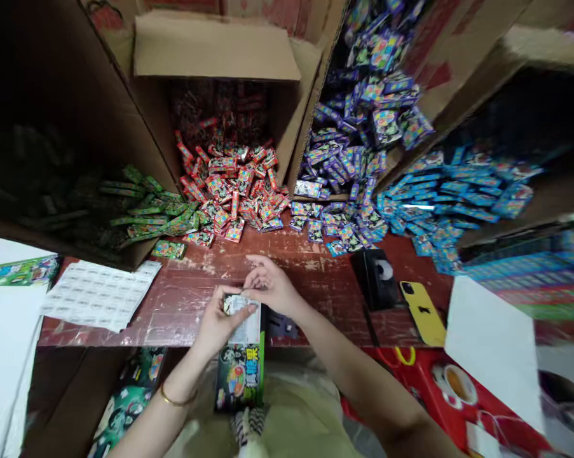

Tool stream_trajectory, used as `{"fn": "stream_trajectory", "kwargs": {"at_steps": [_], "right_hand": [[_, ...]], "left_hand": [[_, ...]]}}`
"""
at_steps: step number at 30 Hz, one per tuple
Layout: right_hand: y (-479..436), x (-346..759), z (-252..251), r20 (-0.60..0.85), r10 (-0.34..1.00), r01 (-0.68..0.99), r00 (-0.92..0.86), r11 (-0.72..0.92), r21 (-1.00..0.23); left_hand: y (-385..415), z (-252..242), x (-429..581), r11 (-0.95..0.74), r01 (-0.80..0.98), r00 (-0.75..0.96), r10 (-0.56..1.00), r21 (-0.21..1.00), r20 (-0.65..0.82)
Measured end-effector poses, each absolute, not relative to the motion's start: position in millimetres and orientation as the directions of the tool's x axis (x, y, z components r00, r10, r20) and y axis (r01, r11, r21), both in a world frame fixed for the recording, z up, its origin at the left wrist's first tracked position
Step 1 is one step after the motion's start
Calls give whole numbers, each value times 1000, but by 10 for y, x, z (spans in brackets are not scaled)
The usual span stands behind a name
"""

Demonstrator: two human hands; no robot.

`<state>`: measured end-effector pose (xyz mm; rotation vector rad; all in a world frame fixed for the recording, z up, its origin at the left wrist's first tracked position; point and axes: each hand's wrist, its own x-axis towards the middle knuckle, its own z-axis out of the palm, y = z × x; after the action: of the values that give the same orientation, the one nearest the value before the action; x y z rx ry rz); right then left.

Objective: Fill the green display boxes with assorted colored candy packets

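A black and green candy box [239,378] with coloured print hangs over the table's near edge, its upper part between my hands. My left hand [222,321] is closed round the box's upper left side, with the thumb lying across its pale printed panel. At the top edge, my right hand [272,291] pinches the box with thumb and forefinger; its other fingers are curled loosely above. Exactly what those fingertips grip is partly hidden. Just right of the box, a dark flat object [281,326] lies partly under my right wrist.
Open cartons spill small green packets [165,216], red packets [239,191], purple packets [348,165] and blue packets [449,197] onto the red table [191,280]. A label sheet [103,294] lies left. Rightward are a black tape dispenser [373,280], yellow phone [424,313] and cup [458,383].
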<state>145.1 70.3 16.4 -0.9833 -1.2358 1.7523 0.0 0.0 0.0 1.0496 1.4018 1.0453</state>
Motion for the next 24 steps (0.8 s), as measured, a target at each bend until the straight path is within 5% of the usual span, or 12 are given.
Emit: {"fn": "stream_trajectory", "kwargs": {"at_steps": [7, 11, 14, 17, 19, 22, 24], "right_hand": [[695, 1451, -66, -535, 685, -162, -494, -677, -718], [789, 1682, -109, -404, 794, -118, -454, -503, -856], [896, 1951, -17, -308, 906, -155, -290, -362, -919], [816, 2103, 121, -234, 964, -213, -123, -256, -943], [611, 2106, 204, -194, 964, -212, -182, -231, -949], [245, 2028, 324, -134, 926, -160, -354, -201, -966], [104, 1941, 426, -63, 946, -146, -317, -114, -983]], "left_hand": [[-55, 57, 35, 222, -28, -145, 964, 975, -224], [-175, 221, -126, 474, -74, 241, 862, 877, -446], [-204, 300, -374, 578, -160, 404, 778, 801, -481], [-128, 331, -458, 399, -492, 207, 917, 773, -341], [-37, 344, -361, 158, -590, -54, 971, 792, -234], [71, 363, -128, 16, -460, -327, 927, 888, -186], [58, 361, -17, 31, -316, -362, 920, 948, -151]]}}
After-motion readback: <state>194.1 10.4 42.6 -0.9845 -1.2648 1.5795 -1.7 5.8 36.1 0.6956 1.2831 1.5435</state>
